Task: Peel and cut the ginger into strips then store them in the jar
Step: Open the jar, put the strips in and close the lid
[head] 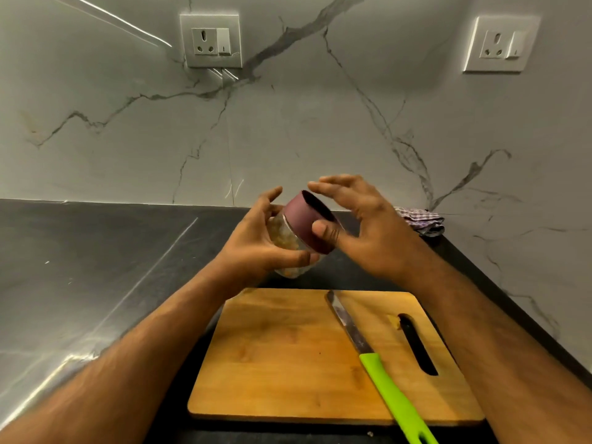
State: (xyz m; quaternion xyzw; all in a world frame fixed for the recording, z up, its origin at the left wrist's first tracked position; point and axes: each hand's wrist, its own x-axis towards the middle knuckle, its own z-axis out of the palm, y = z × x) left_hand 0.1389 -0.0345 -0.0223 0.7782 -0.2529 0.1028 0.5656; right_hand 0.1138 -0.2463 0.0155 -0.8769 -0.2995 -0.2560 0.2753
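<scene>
My left hand [256, 241] grips a clear glass jar [283, 245] that is tilted to the right above the counter, with pale ginger pieces visible inside it. A maroon lid [306, 224] sits on the jar's mouth. My right hand [362, 225] is at the lid: its thumb presses the lid's side while the fingers spread out straight over the top. A wooden cutting board [288, 357] lies in front of me, and on it rests a knife [378, 363] with a green handle, its blade pointing away from me.
The dark stone counter [96, 251] runs left and behind the board. A checked cloth [423, 221] lies crumpled in the back right corner. Two wall sockets [209, 40] sit on the marble backsplash. The counter's edge drops off at the right.
</scene>
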